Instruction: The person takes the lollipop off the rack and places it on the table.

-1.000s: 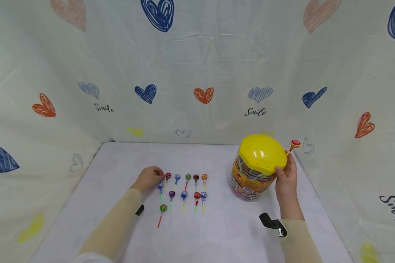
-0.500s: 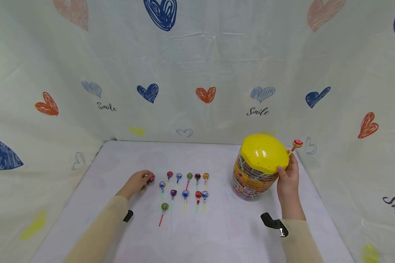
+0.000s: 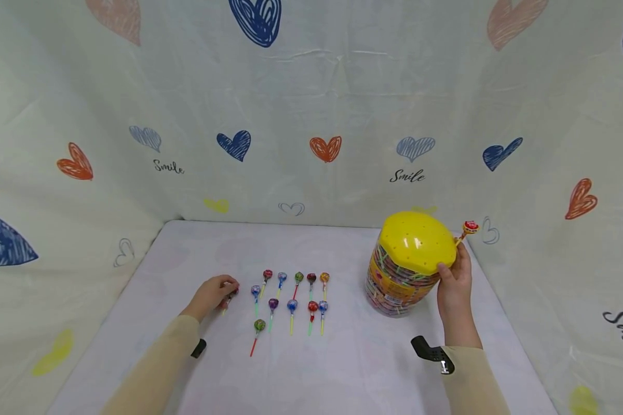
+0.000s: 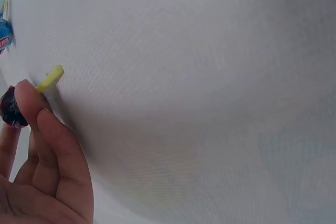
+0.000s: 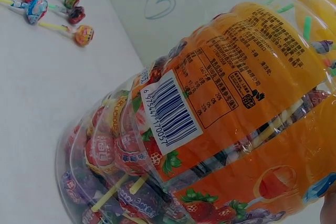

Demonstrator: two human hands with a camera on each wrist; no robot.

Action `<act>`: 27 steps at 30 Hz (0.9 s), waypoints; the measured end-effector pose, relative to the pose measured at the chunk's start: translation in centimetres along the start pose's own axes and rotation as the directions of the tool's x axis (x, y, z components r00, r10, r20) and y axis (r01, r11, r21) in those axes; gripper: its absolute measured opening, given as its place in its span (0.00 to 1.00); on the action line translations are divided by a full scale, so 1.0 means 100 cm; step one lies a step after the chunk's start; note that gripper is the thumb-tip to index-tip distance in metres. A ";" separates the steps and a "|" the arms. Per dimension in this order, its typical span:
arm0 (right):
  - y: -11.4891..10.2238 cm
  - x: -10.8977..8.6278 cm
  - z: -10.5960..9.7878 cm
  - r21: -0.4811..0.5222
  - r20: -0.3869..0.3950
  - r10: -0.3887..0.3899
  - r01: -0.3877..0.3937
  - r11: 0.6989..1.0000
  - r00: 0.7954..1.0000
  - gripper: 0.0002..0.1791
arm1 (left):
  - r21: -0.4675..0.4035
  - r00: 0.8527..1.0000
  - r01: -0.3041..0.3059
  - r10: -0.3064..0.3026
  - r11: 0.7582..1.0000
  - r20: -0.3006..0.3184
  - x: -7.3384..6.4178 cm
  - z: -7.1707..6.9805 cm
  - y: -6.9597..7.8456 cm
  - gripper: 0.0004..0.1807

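Observation:
On the left of the white table, my left hand [image 3: 210,297] pinches a dark red lollipop [image 4: 11,109] with a yellow stick, close to the tabletop. Several wrapped lollipops lie in loose rows to its right, among them a blue one [image 3: 255,291] and a green one [image 3: 259,325] with a red stick. My right hand [image 3: 454,285] grips the rim of a yellow lid [image 3: 417,242] on a clear plastic jar [image 5: 184,114] packed with lollipops. The jar leans toward that hand. A red and yellow lollipop [image 3: 470,227] sticks up by the right fingers; what holds it is hidden.
A white cloth backdrop [image 3: 342,190] printed with hearts rises behind and at both sides of the table [image 3: 342,374]. An orange lollipop [image 3: 324,278] at the right end of the back row lies nearest the jar.
My left hand has moved left from the back row with the dark red lollipop, then slightly toward me. The right hand and jar have stayed in place; the view has shifted slightly.

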State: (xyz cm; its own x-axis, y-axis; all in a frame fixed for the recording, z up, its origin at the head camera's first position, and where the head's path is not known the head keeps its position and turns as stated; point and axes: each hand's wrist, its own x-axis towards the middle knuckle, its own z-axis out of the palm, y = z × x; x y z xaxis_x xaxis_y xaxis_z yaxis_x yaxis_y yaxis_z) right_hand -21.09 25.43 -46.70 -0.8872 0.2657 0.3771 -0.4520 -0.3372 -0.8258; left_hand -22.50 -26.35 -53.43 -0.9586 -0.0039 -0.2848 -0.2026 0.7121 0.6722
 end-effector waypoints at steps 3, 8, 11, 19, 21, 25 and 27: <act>0.000 0.000 -0.001 0.003 0.001 0.001 -0.001 1.000 1.000 0.35 | 0.025 1.000 0.002 -0.002 1.000 -0.016 0.000 0.001 0.000 0.15; 0.000 -0.001 -0.001 0.011 -0.008 0.007 -0.007 1.000 1.000 0.34 | 0.093 0.999 -0.001 0.005 0.996 -0.037 -0.002 0.002 0.000 0.19; 0.000 -0.001 -0.001 0.016 -0.009 0.006 -0.006 1.000 1.000 0.34 | 0.104 0.999 0.005 -0.001 0.995 -0.040 -0.002 0.002 0.001 0.21; -0.003 -0.002 0.000 -0.029 -0.017 0.039 -0.039 0.999 0.999 0.33 | 0.161 0.995 -0.009 0.025 0.987 -0.095 -0.003 -0.003 0.012 0.28; -0.004 -0.002 -0.001 -0.047 -0.012 0.048 -0.049 0.998 0.999 0.33 | 0.148 0.992 -0.030 0.047 0.989 -0.114 -0.003 -0.004 0.023 0.28; -0.006 0.000 -0.002 -0.065 -0.001 0.060 -0.059 0.996 0.998 0.33 | 0.094 0.979 -0.133 0.145 0.987 -0.140 -0.004 -0.004 0.055 0.26; -0.006 0.001 -0.003 -0.094 0.000 0.065 -0.065 0.993 0.998 0.33 | 0.075 0.969 -0.196 0.205 0.978 -0.138 -0.006 0.000 0.074 0.25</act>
State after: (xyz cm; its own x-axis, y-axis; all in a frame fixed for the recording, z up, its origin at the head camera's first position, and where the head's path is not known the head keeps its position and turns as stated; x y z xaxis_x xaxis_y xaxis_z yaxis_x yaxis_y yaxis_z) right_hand -20.86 25.98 -46.29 -0.9147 0.2436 0.3225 -0.3829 -0.2670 -0.8844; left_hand -23.44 -21.13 -48.28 -0.9980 0.0451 -0.0440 0.0046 0.7495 0.6620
